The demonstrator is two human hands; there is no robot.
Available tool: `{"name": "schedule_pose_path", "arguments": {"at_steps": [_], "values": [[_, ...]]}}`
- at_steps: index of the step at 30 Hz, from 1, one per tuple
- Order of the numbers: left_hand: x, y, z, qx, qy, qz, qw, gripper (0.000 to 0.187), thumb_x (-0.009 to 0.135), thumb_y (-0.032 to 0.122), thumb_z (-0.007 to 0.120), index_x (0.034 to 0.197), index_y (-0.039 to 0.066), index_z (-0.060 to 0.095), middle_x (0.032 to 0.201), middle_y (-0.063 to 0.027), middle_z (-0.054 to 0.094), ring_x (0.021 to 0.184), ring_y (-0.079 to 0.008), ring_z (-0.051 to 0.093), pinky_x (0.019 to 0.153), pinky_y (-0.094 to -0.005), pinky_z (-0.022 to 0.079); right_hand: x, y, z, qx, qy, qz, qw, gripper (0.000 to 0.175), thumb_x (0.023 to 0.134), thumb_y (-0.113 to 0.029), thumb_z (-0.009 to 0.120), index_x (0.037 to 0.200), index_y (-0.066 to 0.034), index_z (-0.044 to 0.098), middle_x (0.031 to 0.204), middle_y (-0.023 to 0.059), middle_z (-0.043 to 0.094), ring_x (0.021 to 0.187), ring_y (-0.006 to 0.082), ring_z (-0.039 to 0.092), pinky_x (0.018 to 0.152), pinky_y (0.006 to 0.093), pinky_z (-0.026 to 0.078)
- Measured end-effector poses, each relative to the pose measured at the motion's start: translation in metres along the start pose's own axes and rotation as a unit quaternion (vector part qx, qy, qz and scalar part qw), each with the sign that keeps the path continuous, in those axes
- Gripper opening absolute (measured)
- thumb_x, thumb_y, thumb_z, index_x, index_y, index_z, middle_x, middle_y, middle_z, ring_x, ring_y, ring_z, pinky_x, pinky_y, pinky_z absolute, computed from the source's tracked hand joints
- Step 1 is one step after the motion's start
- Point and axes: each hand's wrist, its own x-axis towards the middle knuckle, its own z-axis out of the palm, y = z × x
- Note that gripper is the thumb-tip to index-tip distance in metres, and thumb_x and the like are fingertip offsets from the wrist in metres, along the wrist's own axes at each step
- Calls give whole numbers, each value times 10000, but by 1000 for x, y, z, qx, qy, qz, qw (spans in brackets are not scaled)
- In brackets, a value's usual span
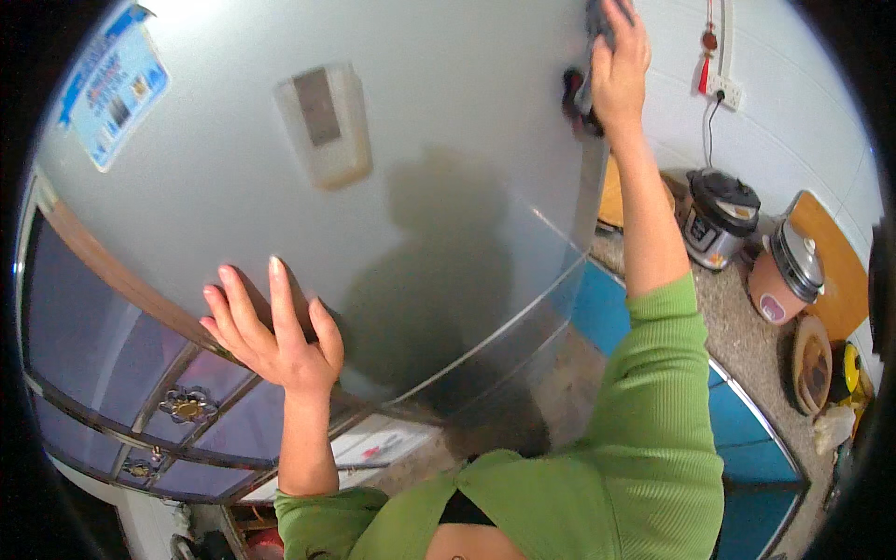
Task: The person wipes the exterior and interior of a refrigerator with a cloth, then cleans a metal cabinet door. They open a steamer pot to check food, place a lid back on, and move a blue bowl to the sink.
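Note:
A large grey refrigerator door (pixel 448 105) fills the view before me. My left hand (pixel 280 329) lies spread against its lower left part, fingers apart and holding nothing. Up at the door's right edge, my right hand (pixel 623 70) grips a dark cloth (pixel 598 21), partly hidden by the fingers and cut off by the picture's top. A black and red thing (pixel 577 101) hangs below it at the door edge; whether it is part of the cloth I cannot tell. A whitish holder or dispenser (pixel 329 126) is on the door, left of centre, and a blue printed sticker (pixel 119 91) is at the upper left.
On the right, a stone-like counter (pixel 728 308) bears a pressure cooker (pixel 721 217), a pink rice cooker (pixel 784 273) and a wooden board (pixel 833 259). A wall socket (pixel 724 91) holds a plug. A glass-fronted cabinet (pixel 105 336) stands at left.

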Motion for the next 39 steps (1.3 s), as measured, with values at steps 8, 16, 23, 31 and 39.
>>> {"name": "schedule_pose_path", "arguments": {"at_steps": [8,16,23,31,39], "values": [[-1,-2,2,-5,-2,4,1000,501,1031,413,521,1386,94,674,1559,-278,463,1494,-461,345,1254,-554,140,-200,-120,-7,-101,-32,193,976,560,974,-106,492,1528,-35,454,1648,276,292,1530,491,201,1244,602,142],[5,-5,2,-27,14,44,999,531,995,375,590,1449,101,625,1608,-216,422,1496,-430,353,1224,-576,224,-383,-286,-39,9,-249,-32,968,475,767,-299,712,1214,-461,683,1416,-5,483,1280,329,405,1083,610,388],[6,-8,4,-29,22,71,997,527,985,357,629,1442,95,629,1605,-228,422,1489,-443,355,1211,-591,239,-342,-120,-55,-65,-158,26,985,484,753,-187,735,1234,-228,717,1626,174,373,1531,479,253,1191,655,298],[7,-17,4,-51,22,95,994,531,964,397,657,1423,130,655,1586,-237,442,1455,-478,375,1201,-618,236,-421,-50,-83,-104,-48,461,880,571,1019,-107,520,1571,-65,380,1562,248,424,1461,419,362,1210,478,254],[-9,-32,7,-154,6,91,984,447,948,315,618,1367,183,706,1541,-207,510,1463,-438,394,1230,-559,228,-563,-333,-40,1,155,872,465,461,1035,-118,387,1477,-56,504,1318,155,609,1221,358,573,1111,450,424]]}}
